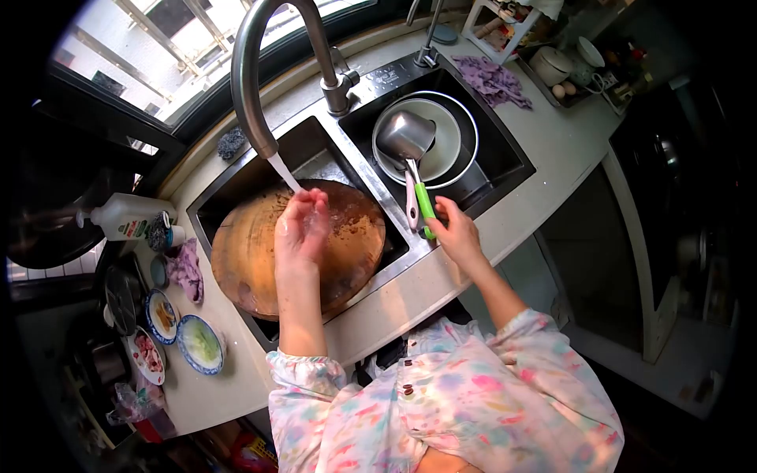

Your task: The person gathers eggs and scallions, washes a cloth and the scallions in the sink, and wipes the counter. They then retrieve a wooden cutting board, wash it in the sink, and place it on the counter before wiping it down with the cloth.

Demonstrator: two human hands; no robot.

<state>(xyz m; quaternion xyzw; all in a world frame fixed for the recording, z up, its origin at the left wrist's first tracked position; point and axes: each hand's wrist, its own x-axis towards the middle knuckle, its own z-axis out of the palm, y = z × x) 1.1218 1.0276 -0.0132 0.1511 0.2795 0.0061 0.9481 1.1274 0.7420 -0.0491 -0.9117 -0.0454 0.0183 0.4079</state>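
Note:
My left hand [303,227] is palm up under the stream of water [284,172] from the metal faucet [251,87]. Its fingers are loosely curled and hold nothing. Below it, a round wooden cutting board [244,252] lies tilted across the left sink basin, wet and stained. My right hand [457,232] is at the front edge of the right basin, fingers apart, fingertips right beside the green handle [423,201] of a utensil. A metal ladle [405,135] and a pink handle [411,201] rest in a pale bowl [447,142] there.
Left on the counter stand a white bottle [130,217], a purple cloth [185,272], a plate of meat pieces [147,355] and a blue-rimmed bowl [199,344]. Another purple cloth [493,81] and a tray with eggs [559,91] sit at the right. A window [150,63] is behind the faucet.

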